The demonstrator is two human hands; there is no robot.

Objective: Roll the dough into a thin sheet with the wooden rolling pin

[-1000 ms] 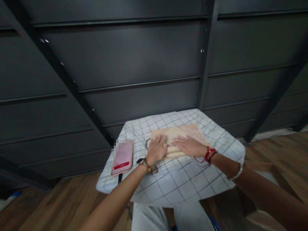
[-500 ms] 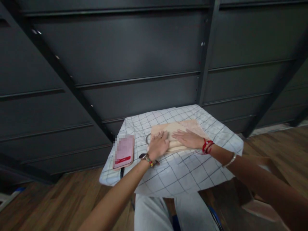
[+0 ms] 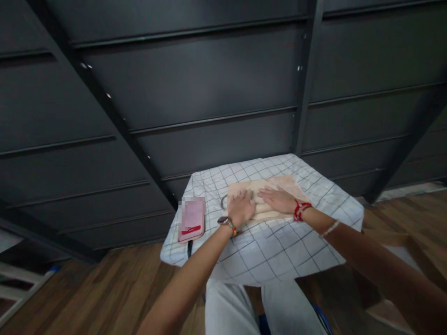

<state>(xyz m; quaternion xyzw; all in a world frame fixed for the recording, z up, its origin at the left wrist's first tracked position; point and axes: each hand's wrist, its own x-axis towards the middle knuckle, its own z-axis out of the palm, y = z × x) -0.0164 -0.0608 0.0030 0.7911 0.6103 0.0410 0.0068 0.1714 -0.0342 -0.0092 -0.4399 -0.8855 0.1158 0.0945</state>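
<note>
A peach-coloured cloth [image 3: 291, 183] lies on the small table, with a paler folded or rolled part along its middle and near side. My left hand [image 3: 241, 208] rests palm down on the cloth's left part, its fingers stretched forward. Just right of it, my right hand [image 3: 278, 200] lies flat on the cloth, fingers extended toward the left. Both hands are open and press on the fabric rather than grip it. Part of a thin dark loop [image 3: 224, 202] shows beside the cloth's left edge, next to my left hand; what it is I cannot tell.
A white checked tablecloth [image 3: 258, 260] covers the table. Toward its left edge lies a phone [image 3: 195, 216] in a pink case, with a dark strap [image 3: 189, 248] below. Dark metal panels [image 3: 216, 70] stand behind the table. A cardboard box [image 3: 408, 246] sits on the floor at right.
The camera has turned slightly, so the table and hands appear further right. Both hands stay flat on the cloth, with little visible movement over it.
</note>
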